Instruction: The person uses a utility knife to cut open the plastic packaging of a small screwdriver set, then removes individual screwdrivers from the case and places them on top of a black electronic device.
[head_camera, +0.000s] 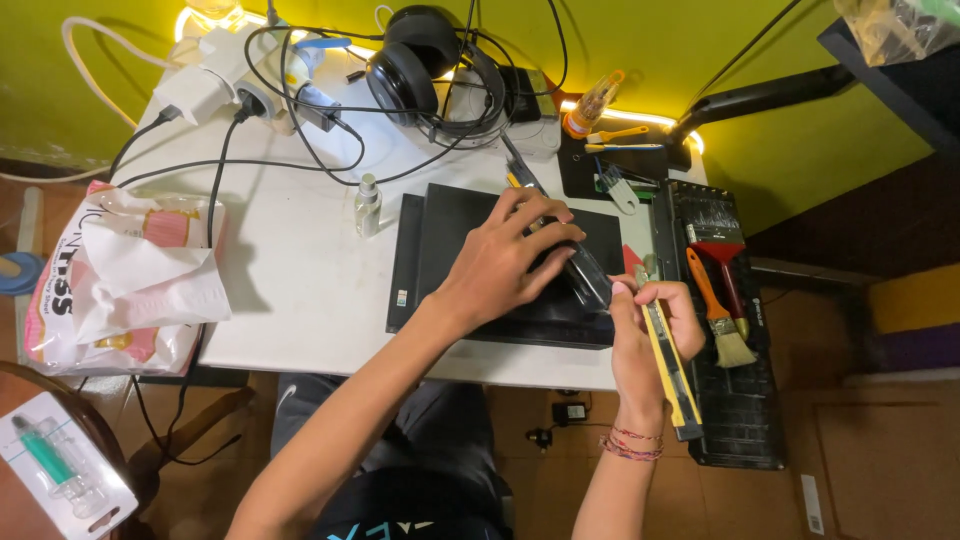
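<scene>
My left hand (505, 258) lies over a dark, glossy oblong object (587, 277) and grips it on top of a black flat device (440, 225) on the white table (300, 290). My right hand (648, 335) holds a yellow and black utility knife (670, 368), its tip at the right end of the dark object. The part of the object under my left palm is hidden.
A black tool tray (735, 400) at the right holds an orange-handled brush (718, 315) and a red-handled brush (722, 255). Black headphones (425, 65), cables, a white power adapter (205, 85) and a small clear bottle (368, 203) sit behind. A tissue pack (120, 280) lies left.
</scene>
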